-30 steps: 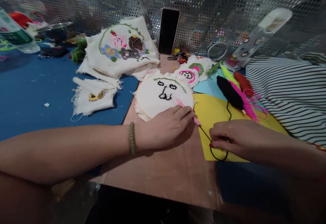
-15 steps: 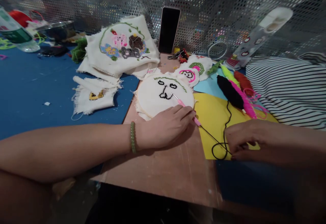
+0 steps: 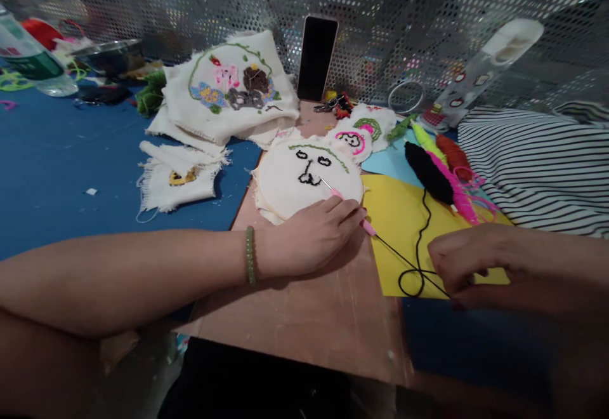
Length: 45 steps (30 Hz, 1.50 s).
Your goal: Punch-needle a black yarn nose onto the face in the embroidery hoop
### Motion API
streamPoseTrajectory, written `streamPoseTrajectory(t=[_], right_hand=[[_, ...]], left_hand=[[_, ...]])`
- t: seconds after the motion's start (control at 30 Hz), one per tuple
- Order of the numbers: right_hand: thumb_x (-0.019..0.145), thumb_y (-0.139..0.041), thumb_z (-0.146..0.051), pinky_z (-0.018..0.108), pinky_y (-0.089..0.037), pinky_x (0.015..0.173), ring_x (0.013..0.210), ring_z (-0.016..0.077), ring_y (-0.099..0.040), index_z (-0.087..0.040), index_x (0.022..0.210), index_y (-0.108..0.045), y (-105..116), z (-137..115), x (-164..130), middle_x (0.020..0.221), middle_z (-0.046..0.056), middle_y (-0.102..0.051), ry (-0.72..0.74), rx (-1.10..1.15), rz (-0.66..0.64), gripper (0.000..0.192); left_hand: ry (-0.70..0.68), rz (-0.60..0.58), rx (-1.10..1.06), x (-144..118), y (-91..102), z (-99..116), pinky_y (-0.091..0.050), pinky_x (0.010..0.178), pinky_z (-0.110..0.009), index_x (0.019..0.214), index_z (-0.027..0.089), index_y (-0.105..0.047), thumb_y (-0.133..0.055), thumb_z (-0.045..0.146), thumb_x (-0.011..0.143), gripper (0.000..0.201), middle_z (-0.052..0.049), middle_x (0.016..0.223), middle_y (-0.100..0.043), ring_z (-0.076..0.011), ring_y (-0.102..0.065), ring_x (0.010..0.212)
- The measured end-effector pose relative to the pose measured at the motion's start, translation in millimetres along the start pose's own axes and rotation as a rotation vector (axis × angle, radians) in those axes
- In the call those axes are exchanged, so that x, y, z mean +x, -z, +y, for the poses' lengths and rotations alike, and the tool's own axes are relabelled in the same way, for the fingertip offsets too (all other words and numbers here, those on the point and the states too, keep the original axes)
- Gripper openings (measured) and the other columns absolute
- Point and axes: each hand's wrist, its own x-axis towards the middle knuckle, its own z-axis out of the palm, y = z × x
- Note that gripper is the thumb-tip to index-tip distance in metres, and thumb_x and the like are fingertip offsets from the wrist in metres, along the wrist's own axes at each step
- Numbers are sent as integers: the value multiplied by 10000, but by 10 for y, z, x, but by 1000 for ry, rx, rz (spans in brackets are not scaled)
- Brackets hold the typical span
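My left hand [image 3: 316, 236], with a green bead bracelet at the wrist, is closed around a pink punch needle [image 3: 367, 227]. The needle's metal tip rests at the black stitched mouth on white cloth in an embroidery hoop [image 3: 280, 184]. That cloth also bears black eyes, a nose line and a green arc. Black yarn [image 3: 419, 271] runs from the needle's back end, makes a loop over the yellow paper and reaches my right hand [image 3: 469, 265]. The right fingers are pinched on this yarn, their tips partly hidden. Another stretch of it leads up to a black yarn bundle [image 3: 429, 172].
A brown board [image 3: 304, 317] lies under the hoop. Behind stand a phone [image 3: 317, 57] and a folded embroidered cloth [image 3: 228, 120]. A small frayed cloth [image 3: 190, 197] lies left, striped fabric [image 3: 537, 171] right. A clear bottle [image 3: 469, 70] leans near the perforated metal panel [image 3: 380, 6].
My right hand has moved a little to the right, drawing the yarn with it; the loop has shifted slightly. My left hand and the punch needle stay on the hoop.
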Motion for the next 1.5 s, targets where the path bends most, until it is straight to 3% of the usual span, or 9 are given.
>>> streamPoseTrajectory(t=[0.1,0.27,0.43,0.67,1.03,1.17,1.3,1.43,1.5], right_hand=[[896,-573,-291,314,-432,664,685,168,-626,-252,631,-621,12,17,47,730,24,-670,-113,-78,89,273],[885,-611,-328,402,-452,706,877,302,-685,-269,827,-758,47,201,121,926,93,-756,-540,-461,367,169],[950,-546,-406,420,-470,786,1009,331,-671,-201,1057,-711,-61,95,361,1080,144,-740,-394,-577,768,285],[944,-526,-313,316,-420,693,862,242,-662,-203,925,-617,-337,-137,856,908,87,-712,-318,-475,730,143],[964,-441,-249,297,-342,614,805,232,-701,-175,1055,-590,-359,-213,931,908,110,-752,-454,-480,736,189],[999,-452,-407,303,-311,590,781,264,-711,-172,1065,-574,-371,-199,967,852,113,-751,-456,-466,754,273],[997,-465,-451,310,-325,594,815,300,-724,-168,1201,-546,-373,-216,978,910,122,-765,-427,-412,798,358],[1019,-430,-412,318,-354,613,932,311,-730,-167,1360,-491,-376,-231,1002,1067,147,-771,-365,-398,816,424],[1027,-412,-389,317,-357,619,964,308,-727,-173,1350,-512,-377,-219,1024,1102,151,-767,-352,-387,815,402]], left_hand=[[13,18,-26,-1,-21,-2,-434,1089,-431,1338,14,-583,-361,188,1047,406,-211,1386,-618,-291,-543,1273],[30,32,15,0,-57,13,-443,1071,-438,1321,31,-595,-349,180,1053,394,-206,1378,-619,-289,-547,1253],[19,25,45,3,-38,20,-430,1086,-436,1368,-7,-555,-360,175,1047,417,-222,1442,-580,-298,-542,1266],[67,5,19,-2,-40,12,-406,1142,-452,1439,-48,-466,-374,204,1042,479,-255,1452,-566,-307,-543,1310],[65,102,-19,-1,-24,-11,-443,1123,-461,1432,4,-445,-422,185,1016,455,-272,1465,-533,-308,-535,1345],[235,81,-44,5,365,-153,-485,1033,-438,1320,77,-543,-404,241,1028,362,-215,1318,-626,-297,-593,1239],[651,-34,-6,-206,763,-451,-473,966,-454,1085,100,-639,-436,256,993,272,-184,1072,-687,-325,-636,1077],[1060,-88,-388,-469,786,-753,-470,825,-348,743,165,-629,-612,220,874,143,-95,764,-649,-268,-633,861],[1115,-123,-488,-524,701,-846,-466,676,-320,679,164,-620,-596,199,867,193,-77,659,-622,-223,-604,674]])
